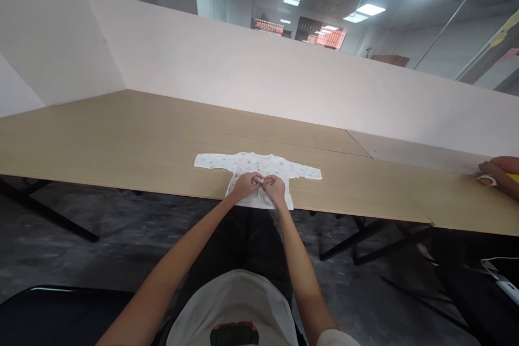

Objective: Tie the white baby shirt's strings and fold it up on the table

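Observation:
A small white long-sleeved shirt [250,161] with a faint print lies flat on the wooden table, its sleeves spread to both sides and its lower hem at the table's front edge. Both hands meet over the middle of its front. My left hand [245,185] pinches the fabric at the front opening from the left. Close against it, my right hand [274,188] pinches the same part from the right. The fingertips nearly touch, and the small bit of cloth between them is mostly hidden.
The long wooden table [121,135] runs along a white wall under a glass window. At the far right, another person's arm [505,179] rests on the table. A dark chair [60,313] stands at the lower left.

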A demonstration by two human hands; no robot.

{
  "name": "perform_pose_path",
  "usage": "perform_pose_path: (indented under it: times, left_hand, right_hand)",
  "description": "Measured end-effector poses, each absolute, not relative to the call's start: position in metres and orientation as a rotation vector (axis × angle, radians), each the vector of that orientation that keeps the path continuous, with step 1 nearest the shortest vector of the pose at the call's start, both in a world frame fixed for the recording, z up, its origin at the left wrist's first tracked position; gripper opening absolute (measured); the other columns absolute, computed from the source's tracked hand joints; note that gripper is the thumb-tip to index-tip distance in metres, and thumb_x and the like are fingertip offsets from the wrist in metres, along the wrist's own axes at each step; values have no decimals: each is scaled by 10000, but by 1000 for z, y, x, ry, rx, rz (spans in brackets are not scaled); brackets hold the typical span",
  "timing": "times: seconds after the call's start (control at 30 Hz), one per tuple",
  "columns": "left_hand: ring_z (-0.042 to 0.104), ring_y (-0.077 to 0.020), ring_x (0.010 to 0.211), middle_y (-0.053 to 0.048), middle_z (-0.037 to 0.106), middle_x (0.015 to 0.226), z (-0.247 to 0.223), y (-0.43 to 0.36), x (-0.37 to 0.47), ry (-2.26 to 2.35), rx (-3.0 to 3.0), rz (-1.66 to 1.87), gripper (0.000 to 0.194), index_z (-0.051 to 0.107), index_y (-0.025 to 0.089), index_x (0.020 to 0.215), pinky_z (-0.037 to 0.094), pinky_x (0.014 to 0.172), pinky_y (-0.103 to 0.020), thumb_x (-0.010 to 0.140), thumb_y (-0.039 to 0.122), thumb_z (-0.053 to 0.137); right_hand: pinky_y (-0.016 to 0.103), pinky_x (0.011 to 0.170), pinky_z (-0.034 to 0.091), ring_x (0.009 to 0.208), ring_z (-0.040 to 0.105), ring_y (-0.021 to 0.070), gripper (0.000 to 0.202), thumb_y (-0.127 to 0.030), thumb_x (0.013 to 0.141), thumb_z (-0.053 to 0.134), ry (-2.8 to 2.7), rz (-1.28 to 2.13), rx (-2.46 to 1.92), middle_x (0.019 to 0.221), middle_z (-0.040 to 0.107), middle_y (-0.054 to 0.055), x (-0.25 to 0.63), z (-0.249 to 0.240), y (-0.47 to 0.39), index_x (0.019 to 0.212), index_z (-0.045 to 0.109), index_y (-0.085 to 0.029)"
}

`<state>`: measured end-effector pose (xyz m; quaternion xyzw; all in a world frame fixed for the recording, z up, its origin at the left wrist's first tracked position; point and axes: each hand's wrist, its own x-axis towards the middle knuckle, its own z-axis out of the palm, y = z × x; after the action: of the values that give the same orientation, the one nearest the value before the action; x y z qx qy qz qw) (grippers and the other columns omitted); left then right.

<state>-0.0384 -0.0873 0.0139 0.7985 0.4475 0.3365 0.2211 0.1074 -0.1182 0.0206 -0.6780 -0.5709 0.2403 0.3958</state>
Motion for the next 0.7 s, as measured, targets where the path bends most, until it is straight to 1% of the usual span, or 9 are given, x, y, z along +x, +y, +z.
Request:
perform_pose_path:
  times: [0.2, 0.4, 0.57, 0.7]
  left_hand:
    - [673, -170, 794, -17, 741, 801, 13, -87, -40, 1244, 2176, 925, 281, 708, 178, 980, 500, 821, -280, 734, 163, 571]
    - [667, -193, 839, -23, 748, 808, 14, -86, -39, 1334, 2214, 874, 274, 720, 183, 977, 480, 878, -326, 751, 172, 567]
    - [634, -249, 954, -50, 741, 865, 15, -96, -37, 1501, 2370, 752, 227, 742, 213, 937, 447, 905, -377, 816, 249, 554]
    - [611, -265, 1013, -88, 704, 964, 16, -101, -47, 1531, 2583, 641, 272, 724, 221, 1016, 418, 941, -396, 845, 352, 557]
  right_hand:
    - [249, 748, 478, 779, 670, 173, 157, -171, 668, 577, -1427, 608, -1704, 781, 730, 0, 107, 21, -119, 788, 670, -212]
    - [247, 758, 489, 783, 679, 172, 172, -175, 680, 597, -1425, 614, -1715, 811, 740, 4, 109, 20, -116, 815, 699, -202]
    - [264, 776, 496, 809, 686, 190, 204, -158, 752, 565, -1574, 573, -1768, 831, 746, 31, 109, 19, -119, 827, 748, -209]
    - [265, 804, 475, 899, 668, 202, 264, -133, 811, 522, -1811, 328, -1809, 1003, 727, 103, 108, 21, -122, 906, 765, -173]
